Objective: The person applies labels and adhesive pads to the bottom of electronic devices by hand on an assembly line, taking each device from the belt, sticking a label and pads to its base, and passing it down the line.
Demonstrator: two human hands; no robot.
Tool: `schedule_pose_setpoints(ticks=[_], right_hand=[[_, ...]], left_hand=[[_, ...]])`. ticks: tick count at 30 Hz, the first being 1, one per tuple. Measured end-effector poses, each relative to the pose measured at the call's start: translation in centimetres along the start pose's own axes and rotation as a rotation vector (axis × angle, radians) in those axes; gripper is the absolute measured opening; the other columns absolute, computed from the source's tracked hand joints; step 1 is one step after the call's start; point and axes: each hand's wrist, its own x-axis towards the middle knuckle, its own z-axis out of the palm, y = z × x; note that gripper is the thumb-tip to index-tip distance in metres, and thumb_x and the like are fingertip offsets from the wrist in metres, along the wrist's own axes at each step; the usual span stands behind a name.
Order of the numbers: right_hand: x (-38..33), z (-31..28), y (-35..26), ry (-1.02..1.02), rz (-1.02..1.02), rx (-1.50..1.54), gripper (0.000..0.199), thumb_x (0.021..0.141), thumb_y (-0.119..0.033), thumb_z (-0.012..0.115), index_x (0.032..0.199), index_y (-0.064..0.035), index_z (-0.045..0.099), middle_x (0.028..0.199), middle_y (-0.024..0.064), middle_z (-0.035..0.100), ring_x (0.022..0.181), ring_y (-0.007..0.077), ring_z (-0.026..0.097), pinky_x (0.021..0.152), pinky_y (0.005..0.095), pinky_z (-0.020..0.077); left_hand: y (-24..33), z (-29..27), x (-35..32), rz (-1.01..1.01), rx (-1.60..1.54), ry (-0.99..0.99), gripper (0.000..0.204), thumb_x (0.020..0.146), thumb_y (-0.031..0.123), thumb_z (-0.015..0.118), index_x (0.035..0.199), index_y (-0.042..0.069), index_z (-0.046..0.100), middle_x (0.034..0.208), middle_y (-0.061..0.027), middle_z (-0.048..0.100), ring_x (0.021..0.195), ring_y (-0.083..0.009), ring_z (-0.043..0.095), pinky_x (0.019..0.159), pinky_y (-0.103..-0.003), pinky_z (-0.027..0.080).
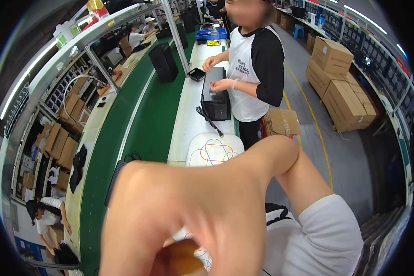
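Note:
My right hand [188, 198] looms very large and blurred close to the view, its bent arm rising from a white sleeve [329, 230] at the lower right. The thumb and fingers arch downward around a gap, and their tips run out of view at the lower edge. An orange-brown patch [181, 257] shows inside the gap; I cannot make out what it is. Beyond my hand, a white panel [200, 156] with coloured looping lines lies on the white worktable [181, 124]. My left hand is not in view.
Across the worktable, a co-worker [257, 69] handles a black box-shaped device [215, 101] with a black cable [209, 120]. To the left runs a green conveyor [140, 115] carrying a tall black case [163, 63]. Stacked cartons [340, 92] stand on the floor at right.

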Motion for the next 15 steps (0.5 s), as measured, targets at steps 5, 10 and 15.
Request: schedule_pose_setpoints(ticks=[5,10,15], right_hand=[[2.2,0.9,2.9,-0.109,-0.022,0.077,0.028,0.081,-0.022,0.069,0.064,-0.0019,0.060,0.053,0.0018,0.054,0.050,0.0081,0.050,0.046,0.0253,0.0347],[3.3,1.0,6.2,-0.221,-0.024,0.119,0.027,0.080,-0.024,0.069,0.067,-0.0024,0.062,0.058,0.0031,0.057,0.055,0.0114,0.054,0.049,0.0276,0.0386],[3.2,0.4,8.8,-0.314,0.003,0.125,0.026,0.079,-0.026,0.070,0.070,-0.0029,0.063,0.063,0.0045,0.060,0.059,0.0147,0.058,0.053,0.0299,0.0426]], left_hand=[[-0.2,0.5,0.1,-0.023,-0.043,0.036,0.065,0.090,0.044,0.057,0.135,0.000,0.038,0.131,-0.0194,0.046,0.115,-0.0315,0.050,0.098,-0.043,0.044],[-0.8,1.1,0.1,-0.064,-0.097,0.082,0.064,0.090,0.046,0.054,0.133,0.000,0.041,0.131,-0.0187,0.047,0.115,-0.0311,0.051,0.097,-0.044,0.045],[-1.5,1.8,-0.1,-0.141,-0.192,0.156,0.063,0.090,0.048,0.052,0.131,0.001,0.044,0.130,-0.0180,0.049,0.114,-0.0307,0.052,0.097,-0.044,0.045]])
